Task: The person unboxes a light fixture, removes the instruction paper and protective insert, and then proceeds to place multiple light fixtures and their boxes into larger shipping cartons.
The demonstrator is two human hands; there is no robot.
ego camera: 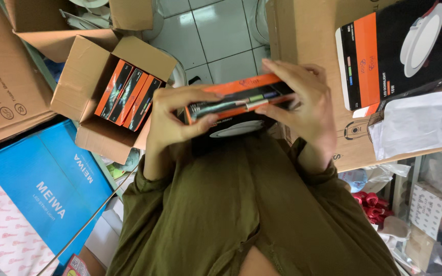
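- Both hands are gripping one flat orange and black box [241, 97], held edge-on at the middle of the scene, above the person's olive green garment [241, 214].
- Left hand [172, 120] is clamping the box's left end, its grip pressed shut on it, thumb underneath and fingers curling over the top edge.
- Right hand [303, 107] is clamping the right end, fingers [282, 69] lying spread along the far orange edge and thumb pressing the near side.
- At far left, an open cardboard carton [95, 130] is holding three matching orange and black boxes [129, 94] standing on edge.
- Near left, a blue carton [52, 189] is lying flat.
- At far right, a larger orange and black box [384, 56] picturing a round white lamp is resting on a brown carton [308, 36], just beside crumpled white paper [415, 122].
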